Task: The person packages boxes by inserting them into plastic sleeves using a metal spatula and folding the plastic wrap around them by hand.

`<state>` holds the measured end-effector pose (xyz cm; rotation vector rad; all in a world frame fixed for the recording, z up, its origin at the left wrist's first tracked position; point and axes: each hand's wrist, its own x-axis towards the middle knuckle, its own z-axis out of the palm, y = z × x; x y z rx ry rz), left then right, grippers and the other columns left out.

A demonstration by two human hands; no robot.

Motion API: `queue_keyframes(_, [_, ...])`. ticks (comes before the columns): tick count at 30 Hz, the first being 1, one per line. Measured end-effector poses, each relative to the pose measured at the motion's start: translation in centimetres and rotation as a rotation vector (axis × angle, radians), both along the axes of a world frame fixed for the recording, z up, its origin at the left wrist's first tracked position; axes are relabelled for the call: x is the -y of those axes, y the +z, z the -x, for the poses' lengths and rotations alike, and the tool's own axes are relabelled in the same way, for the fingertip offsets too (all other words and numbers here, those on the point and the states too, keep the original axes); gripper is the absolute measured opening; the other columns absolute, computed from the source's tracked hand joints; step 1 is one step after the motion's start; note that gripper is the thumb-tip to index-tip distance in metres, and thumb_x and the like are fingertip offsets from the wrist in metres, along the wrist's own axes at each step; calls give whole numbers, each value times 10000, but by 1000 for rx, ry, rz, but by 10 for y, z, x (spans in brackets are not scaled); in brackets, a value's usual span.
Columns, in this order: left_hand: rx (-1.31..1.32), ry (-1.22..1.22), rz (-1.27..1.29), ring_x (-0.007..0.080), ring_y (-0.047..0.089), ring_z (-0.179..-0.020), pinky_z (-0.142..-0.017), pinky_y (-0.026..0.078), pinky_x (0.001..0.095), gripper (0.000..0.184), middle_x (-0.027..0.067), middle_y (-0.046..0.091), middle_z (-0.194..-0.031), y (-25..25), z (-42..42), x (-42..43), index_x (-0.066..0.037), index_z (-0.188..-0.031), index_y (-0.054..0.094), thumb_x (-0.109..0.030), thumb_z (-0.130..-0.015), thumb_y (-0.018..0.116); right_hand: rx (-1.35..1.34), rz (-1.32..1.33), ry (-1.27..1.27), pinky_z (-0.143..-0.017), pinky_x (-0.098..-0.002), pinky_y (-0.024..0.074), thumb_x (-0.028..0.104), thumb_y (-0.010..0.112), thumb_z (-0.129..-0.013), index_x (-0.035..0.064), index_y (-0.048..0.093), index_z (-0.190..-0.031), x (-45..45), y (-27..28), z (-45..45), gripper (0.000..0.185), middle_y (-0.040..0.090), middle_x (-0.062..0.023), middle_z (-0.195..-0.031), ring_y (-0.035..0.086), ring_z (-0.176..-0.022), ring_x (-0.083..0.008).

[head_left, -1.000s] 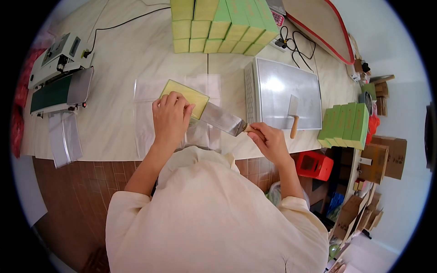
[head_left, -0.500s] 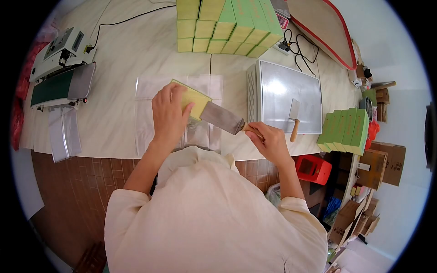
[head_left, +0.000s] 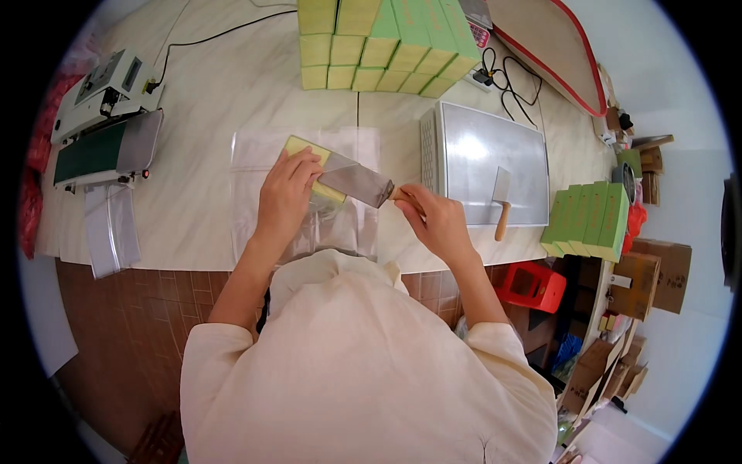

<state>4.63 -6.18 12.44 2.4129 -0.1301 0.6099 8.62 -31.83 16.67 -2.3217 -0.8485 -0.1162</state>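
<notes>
My left hand [head_left: 287, 189] is closed round a small yellow box with green edges [head_left: 305, 146], fingers over its top face. My right hand [head_left: 437, 216] grips the wooden handle of a scraper [head_left: 352, 179]. The scraper's flat metal blade lies over the box's face, its tip close to my left fingers. Clear plastic film [head_left: 251, 166] is spread on the table beneath the box. To the right, a second scraper [head_left: 502, 203] with a wooden handle rests on a metal-topped heating plate [head_left: 473, 170].
Stacked green boxes [head_left: 379, 54] stand at the back, and more green boxes [head_left: 587, 220] at the right edge. A sealing machine [head_left: 108, 116] sits at the left, with clear bags [head_left: 110, 232] hanging below. Black cables [head_left: 510, 85] lie back right. A red stool [head_left: 533, 286] is below the table.
My right hand has moved left with the scraper, and the blade now reaches farther over the box. My left fingers have shifted across the box's face.
</notes>
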Motion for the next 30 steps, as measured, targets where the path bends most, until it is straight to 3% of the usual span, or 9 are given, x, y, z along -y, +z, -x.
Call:
queue_keyframes(8, [7, -27, 4, 263, 622, -1097, -1025, 466, 467, 77, 66, 658, -1025, -4, 0, -3, -48, -889, 630, -12, -826, 657, -28, 6, 12, -509, -369, 468, 194, 676, -889, 95, 585, -937, 0, 5, -10, 142, 671, -37, -783, 622, -614, -277])
queue_keyframes(17, [33, -14, 43, 262, 622, -1091, -1031, 464, 462, 77, 67, 659, -1008, -8, 1, -5, -52, -892, 605, -23, -839, 652, -289, 43, -32, -555, -347, 483, 220, 695, -885, 45, 627, -932, 18, 24, -10, 194, 665, -111, -753, 621, -624, -295])
queue_keyframes(20, [30, -20, 51, 259, 623, -1083, -1033, 466, 455, 80, 66, 661, -992, -2, 2, -6, -54, -888, 596, -29, -839, 654, -344, 92, -48, -565, -308, 476, 206, 693, -894, 15, 640, -968, 40, 33, -10, 211, 658, -126, -733, 599, -579, -242])
queue_keyframes(23, [12, -22, 54, 260, 631, -1079, -1059, 453, 438, 60, 67, 667, -984, -5, 3, -7, -37, -901, 602, -12, -860, 638, -449, -32, -188, -560, -277, 454, 201, 679, -915, -5, 645, -996, 45, 27, -12, 224, 635, -106, -693, 545, -573, -147])
queue_keyframes(30, [-32, -79, 108, 272, 645, -1048, -1065, 446, 425, 87, 67, 678, -992, -1, 10, -25, -40, -941, 605, 16, -873, 606, -171, -39, -225, -530, -306, 469, 192, 680, -911, 33, 634, -967, -15, -5, -3, 175, 660, -115, -711, 590, -547, -232])
